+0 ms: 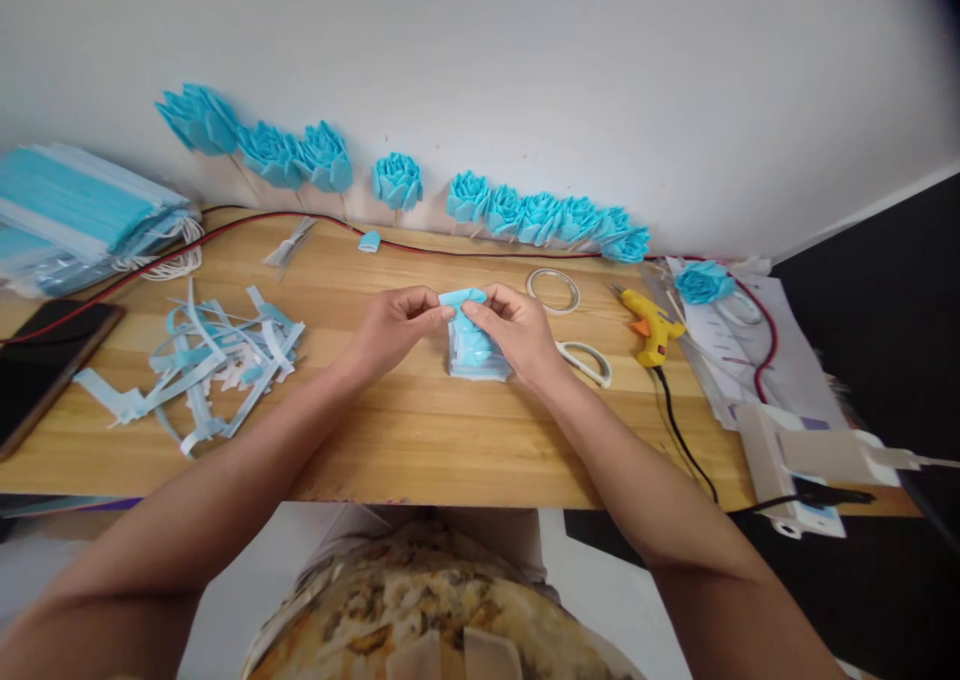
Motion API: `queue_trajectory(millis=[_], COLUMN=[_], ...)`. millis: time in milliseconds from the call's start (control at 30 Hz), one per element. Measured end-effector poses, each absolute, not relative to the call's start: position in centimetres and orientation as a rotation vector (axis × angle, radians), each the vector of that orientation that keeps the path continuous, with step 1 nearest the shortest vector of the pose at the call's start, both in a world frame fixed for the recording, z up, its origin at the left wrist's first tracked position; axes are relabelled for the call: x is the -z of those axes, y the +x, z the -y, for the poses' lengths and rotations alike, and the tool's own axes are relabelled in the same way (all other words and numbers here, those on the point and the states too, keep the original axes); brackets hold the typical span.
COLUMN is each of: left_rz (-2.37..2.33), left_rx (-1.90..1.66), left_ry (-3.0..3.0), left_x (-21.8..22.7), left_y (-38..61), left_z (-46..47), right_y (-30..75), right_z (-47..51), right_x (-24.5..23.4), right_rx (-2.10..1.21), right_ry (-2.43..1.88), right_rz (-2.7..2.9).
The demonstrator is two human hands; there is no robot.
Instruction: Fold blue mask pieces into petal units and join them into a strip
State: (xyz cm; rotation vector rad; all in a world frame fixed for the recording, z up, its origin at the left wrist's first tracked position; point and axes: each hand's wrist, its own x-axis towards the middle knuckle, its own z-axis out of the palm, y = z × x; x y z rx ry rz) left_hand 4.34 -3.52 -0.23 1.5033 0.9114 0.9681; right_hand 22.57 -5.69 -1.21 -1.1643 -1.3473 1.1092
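Note:
My left hand (396, 328) and my right hand (517, 328) meet over the middle of the table. Between their thumbs and fingers they pinch a small piece of light blue mask fabric (466, 298), its upper edge looking folded. Directly beneath it lies a small stack of cut blue fabric pieces (480, 368), partly covered by my hands. Just right of my right hand are scissors with white handles (589, 362), their blades hidden from view. A roll of tape (553, 291) lies flat behind that hand.
Blue fabric flowers (538, 217) on sticks lean along the wall. Fabric scraps (217, 360), a phone (52, 360) and a pile of face masks (82, 205) are at left. At right are a yellow glue gun (651, 328), a single blue flower (703, 282) on papers and a power strip (780, 470).

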Motion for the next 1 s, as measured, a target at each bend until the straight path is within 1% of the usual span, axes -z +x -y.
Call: queue_trajectory(millis=[167, 400, 700, 900, 1000], left_rz=[-0.887, -0.936, -0.924, -0.935, -0.94], left_rx=[-0.932, -0.884, -0.835, -0.874, -0.877], left_ry=[1.423, 1.47, 1.566, 1.54, 1.53], left_x=[-0.1, -0.5, -0.1, 0.0, -0.2], left_y=[4.2, 4.2, 4.4, 4.3, 4.3], left_z=[3.6, 3.7, 3.7, 3.8, 3.8], right_y=[22.8, 22.9, 22.8, 23.0, 23.0], right_z=[5.6, 5.5, 5.4, 5.5, 5.5], right_x=[1.7, 0.8, 1.8, 1.2, 1.1], right_rx=[-1.087, -1.219, -1.041, -1.146, -1.126], right_ry=[-1.184, -1.129, -1.167, -1.126, -1.149], right_rz=[1.356, 1.322, 1.335, 1.308, 1.353])
